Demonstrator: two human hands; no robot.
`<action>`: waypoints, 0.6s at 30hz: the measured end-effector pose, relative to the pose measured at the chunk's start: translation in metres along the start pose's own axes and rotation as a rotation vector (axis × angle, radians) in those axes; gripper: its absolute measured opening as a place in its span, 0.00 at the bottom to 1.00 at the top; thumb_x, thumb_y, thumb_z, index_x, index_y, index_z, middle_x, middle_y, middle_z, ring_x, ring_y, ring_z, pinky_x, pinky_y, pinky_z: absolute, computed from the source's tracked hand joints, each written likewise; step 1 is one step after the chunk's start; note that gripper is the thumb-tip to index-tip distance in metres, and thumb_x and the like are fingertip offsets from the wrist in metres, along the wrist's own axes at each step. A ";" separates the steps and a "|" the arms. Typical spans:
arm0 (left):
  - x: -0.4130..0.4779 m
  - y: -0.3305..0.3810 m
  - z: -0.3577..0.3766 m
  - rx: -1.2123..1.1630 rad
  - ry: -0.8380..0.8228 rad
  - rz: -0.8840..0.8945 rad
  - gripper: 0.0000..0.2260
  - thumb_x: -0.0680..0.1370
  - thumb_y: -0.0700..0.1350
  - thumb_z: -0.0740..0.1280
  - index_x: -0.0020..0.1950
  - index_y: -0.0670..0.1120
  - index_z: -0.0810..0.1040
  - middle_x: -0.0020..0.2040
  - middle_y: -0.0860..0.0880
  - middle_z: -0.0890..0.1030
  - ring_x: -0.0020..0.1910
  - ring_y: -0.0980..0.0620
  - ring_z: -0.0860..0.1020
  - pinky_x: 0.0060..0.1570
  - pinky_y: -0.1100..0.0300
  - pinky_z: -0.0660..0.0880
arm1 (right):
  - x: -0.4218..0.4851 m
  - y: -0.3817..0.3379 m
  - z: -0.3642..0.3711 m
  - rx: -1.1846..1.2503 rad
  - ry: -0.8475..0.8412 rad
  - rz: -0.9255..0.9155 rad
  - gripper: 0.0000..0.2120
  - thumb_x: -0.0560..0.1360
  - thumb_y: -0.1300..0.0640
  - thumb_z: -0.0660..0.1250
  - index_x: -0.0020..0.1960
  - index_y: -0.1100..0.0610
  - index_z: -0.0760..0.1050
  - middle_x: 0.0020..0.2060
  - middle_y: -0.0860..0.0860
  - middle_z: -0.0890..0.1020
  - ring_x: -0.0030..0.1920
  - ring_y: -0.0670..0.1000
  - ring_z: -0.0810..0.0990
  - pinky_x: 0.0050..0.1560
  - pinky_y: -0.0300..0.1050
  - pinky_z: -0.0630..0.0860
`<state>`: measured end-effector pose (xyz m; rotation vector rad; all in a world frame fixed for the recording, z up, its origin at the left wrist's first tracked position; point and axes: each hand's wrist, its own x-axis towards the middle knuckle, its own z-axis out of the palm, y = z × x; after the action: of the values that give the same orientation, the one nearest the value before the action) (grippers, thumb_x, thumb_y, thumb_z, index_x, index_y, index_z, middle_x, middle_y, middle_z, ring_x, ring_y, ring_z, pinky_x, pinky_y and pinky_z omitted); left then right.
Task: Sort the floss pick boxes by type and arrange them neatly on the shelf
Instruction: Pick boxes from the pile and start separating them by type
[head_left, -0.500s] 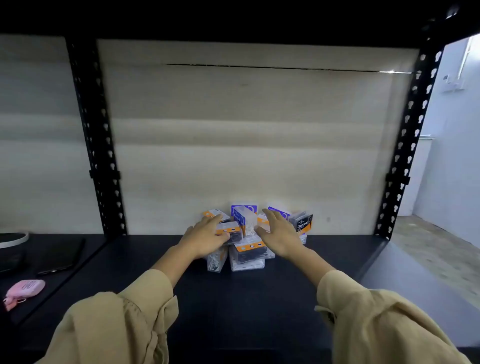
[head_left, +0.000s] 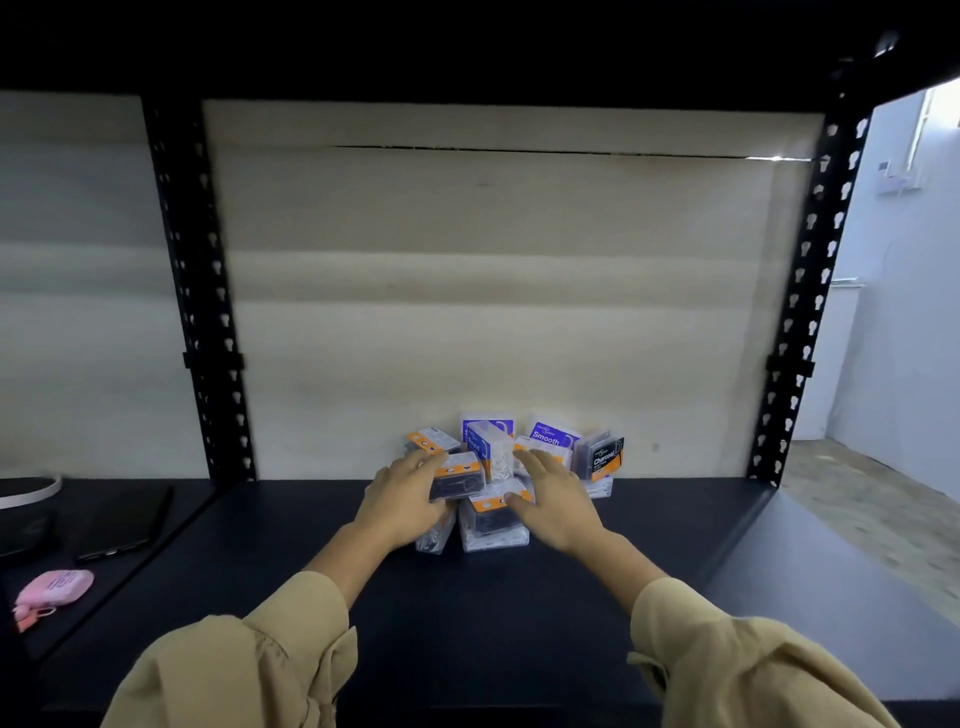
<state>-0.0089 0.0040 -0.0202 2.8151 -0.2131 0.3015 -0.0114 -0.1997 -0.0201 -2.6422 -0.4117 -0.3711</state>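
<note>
A jumbled pile of clear floss pick boxes sits at the back middle of the dark shelf (head_left: 467, 613). Some carry orange labels over dark picks, like the front box (head_left: 493, 527) and the upright Charcoal box (head_left: 602, 457). Others have blue labels over white picks, such as the Smooth box (head_left: 550, 434) and a tilted one (head_left: 485, 447). My left hand (head_left: 402, 501) wraps an orange-labelled box (head_left: 460, 480) at the pile's left, fingers on top and thumb below. My right hand (head_left: 556, 501) lies spread on the pile's right, its thumb on the front box.
Black perforated posts stand at the left (head_left: 200, 291) and right (head_left: 810, 291) of the bay, with a pale board behind. On the neighbouring shelf to the left lie a pink pouch (head_left: 54, 584), a dark flat device (head_left: 124, 519) and a white-rimmed object (head_left: 26, 493).
My left hand has curled more tightly around the orange-labelled box. My right hand has slid slightly toward me over the pile. The boxes have hardly shifted.
</note>
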 end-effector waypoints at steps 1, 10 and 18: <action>0.000 -0.001 0.001 0.010 0.013 -0.001 0.29 0.76 0.48 0.63 0.75 0.52 0.59 0.75 0.50 0.62 0.70 0.45 0.66 0.68 0.48 0.66 | 0.000 0.001 0.002 -0.013 0.004 -0.013 0.29 0.76 0.51 0.62 0.74 0.54 0.58 0.74 0.53 0.63 0.72 0.56 0.63 0.71 0.50 0.61; 0.005 0.010 0.007 0.177 0.092 0.082 0.25 0.76 0.51 0.63 0.73 0.53 0.62 0.71 0.50 0.66 0.68 0.47 0.66 0.67 0.53 0.64 | 0.009 0.006 0.020 -0.011 0.056 -0.036 0.27 0.74 0.51 0.62 0.71 0.53 0.63 0.70 0.51 0.68 0.70 0.53 0.65 0.71 0.48 0.61; 0.011 0.009 0.011 0.271 0.115 0.078 0.23 0.76 0.50 0.62 0.71 0.54 0.64 0.69 0.50 0.66 0.68 0.46 0.64 0.67 0.53 0.62 | 0.043 -0.010 0.021 0.057 0.201 0.100 0.21 0.76 0.49 0.61 0.67 0.53 0.66 0.64 0.51 0.73 0.65 0.53 0.68 0.65 0.47 0.66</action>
<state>0.0023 -0.0089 -0.0260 3.0476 -0.2749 0.5469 0.0289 -0.1718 -0.0208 -2.5276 -0.2209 -0.5768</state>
